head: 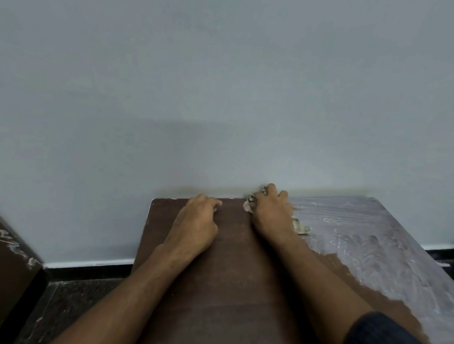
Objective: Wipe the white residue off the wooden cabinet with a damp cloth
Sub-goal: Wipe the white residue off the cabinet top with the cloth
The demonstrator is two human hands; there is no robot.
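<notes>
Right hand: the right hand [271,212] is laid over a crumpled cloth [249,205] at the far edge of the cabinet [215,288], against the wall [224,80]; its fingers are curled round the cloth, and bits of cloth are seen on both sides of it.
Left hand: the left hand [197,222] is rested on the cabinet top, fingers loosely curled, nothing held.
White residue: the residue [373,256] is spread over the right part of the top; the left part is seen as bare brown wood.
Floor: a dark speckled floor [66,308] is seen at lower left.
</notes>
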